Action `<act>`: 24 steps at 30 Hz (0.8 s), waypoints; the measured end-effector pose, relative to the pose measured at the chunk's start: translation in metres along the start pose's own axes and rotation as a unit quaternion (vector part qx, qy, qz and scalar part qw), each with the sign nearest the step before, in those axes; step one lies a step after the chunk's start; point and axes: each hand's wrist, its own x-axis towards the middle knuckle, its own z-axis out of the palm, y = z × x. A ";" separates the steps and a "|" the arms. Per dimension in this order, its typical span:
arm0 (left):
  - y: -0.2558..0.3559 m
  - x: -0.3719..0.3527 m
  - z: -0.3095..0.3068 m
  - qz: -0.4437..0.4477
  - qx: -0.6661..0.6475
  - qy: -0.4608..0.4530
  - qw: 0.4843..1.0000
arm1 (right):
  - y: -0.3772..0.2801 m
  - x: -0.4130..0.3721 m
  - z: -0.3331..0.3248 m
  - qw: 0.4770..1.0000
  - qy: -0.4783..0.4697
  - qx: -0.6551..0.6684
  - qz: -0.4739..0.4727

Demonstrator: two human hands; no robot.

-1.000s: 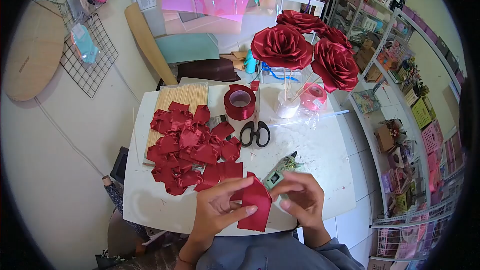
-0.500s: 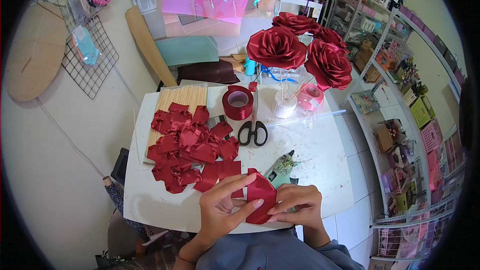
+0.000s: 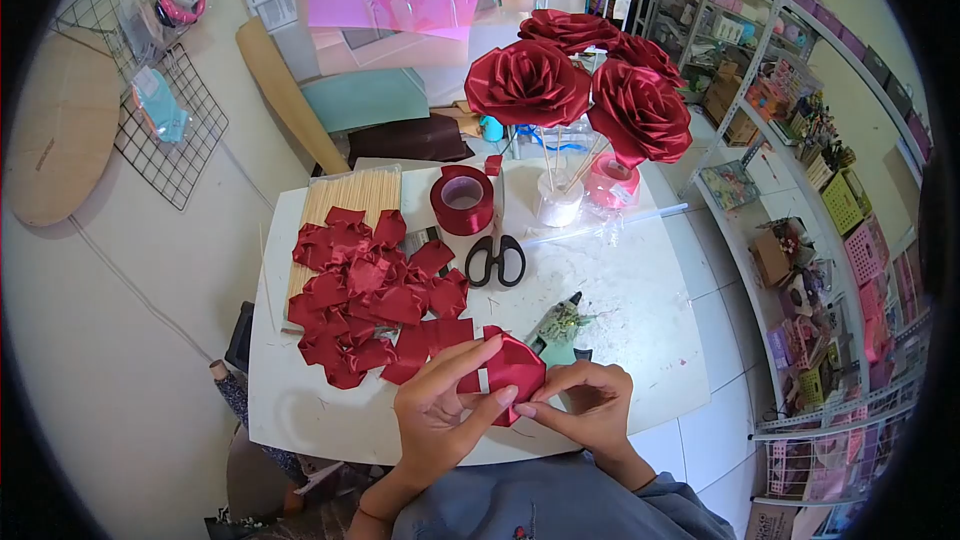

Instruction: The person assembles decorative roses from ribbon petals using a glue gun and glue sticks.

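Observation:
A piece of dark red satin ribbon (image 3: 516,372) is held between my two hands near the table's front edge. My left hand (image 3: 440,408) pinches its left side, with the index finger along the top and the thumb on its face. At its lower right edge, the thumb and fingers of my right hand (image 3: 585,405) pinch the ribbon. Beyond my hands lies a mint-green glue gun (image 3: 560,350), partly hidden by them. Left of my left hand, flat ribbon pieces (image 3: 425,345) lie beside a heap of folded red ribbon petals (image 3: 360,285).
Black-handled scissors (image 3: 496,262) and a red ribbon roll (image 3: 462,200) lie mid-table. Wooden sticks (image 3: 350,185) sit under the petal heap. Large red ribbon roses (image 3: 530,85) stand on sticks in a white holder (image 3: 560,202). Loaded shelves (image 3: 800,280) line the right side.
The lower right part of the ribbon has been drawn in, and the piece looks shorter and more rounded. My right hand has shifted slightly up and left. The whole view has moved a little.

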 end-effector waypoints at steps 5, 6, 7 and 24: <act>0.004 0.000 -0.001 -0.012 0.022 -0.011 1.000 | 0.003 0.000 0.001 0.999 0.035 -0.012 -0.016; 0.004 0.000 -0.001 -0.013 0.022 -0.012 1.000 | 0.002 0.001 0.001 1.000 0.024 -0.003 -0.015; 0.003 0.000 -0.002 -0.009 0.036 -0.014 0.999 | 0.002 0.001 0.000 1.000 0.025 -0.003 -0.015; -0.025 -0.004 0.010 0.072 -0.030 0.083 0.993 | 0.004 0.002 0.016 0.997 0.009 -0.017 0.080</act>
